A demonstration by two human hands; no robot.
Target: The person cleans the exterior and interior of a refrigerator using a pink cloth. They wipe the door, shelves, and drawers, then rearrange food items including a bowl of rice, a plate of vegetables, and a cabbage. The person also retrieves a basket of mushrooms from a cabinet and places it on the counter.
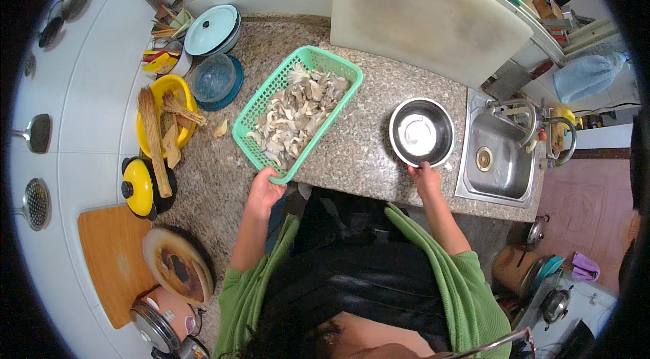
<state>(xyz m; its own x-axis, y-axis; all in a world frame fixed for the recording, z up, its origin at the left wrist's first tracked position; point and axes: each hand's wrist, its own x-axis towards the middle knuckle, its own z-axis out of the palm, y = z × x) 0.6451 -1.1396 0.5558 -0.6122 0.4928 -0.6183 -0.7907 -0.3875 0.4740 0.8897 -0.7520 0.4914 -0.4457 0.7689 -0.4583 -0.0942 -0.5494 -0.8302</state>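
Note:
A green perforated plastic basket point(327, 128) holding torn oyster mushrooms point(299, 110) rests on the granite countertop. My left hand point(268, 187) grips the basket's near rim, thumb over the edge. To the right, an empty stainless steel bowl point(421, 131) stands near the sink. My right hand point(425, 177) holds the bowl's near rim, with its fingers partly hidden beneath the edge.
A steel sink point(500, 191) with a faucet lies at the right. A large pale board point(426, 13) leans at the back. Along the left stand a yellow basin point(141, 130) with straw brushes, a yellow-lidded pot point(139, 186) and a blue-lidded enamel pot point(212, 29).

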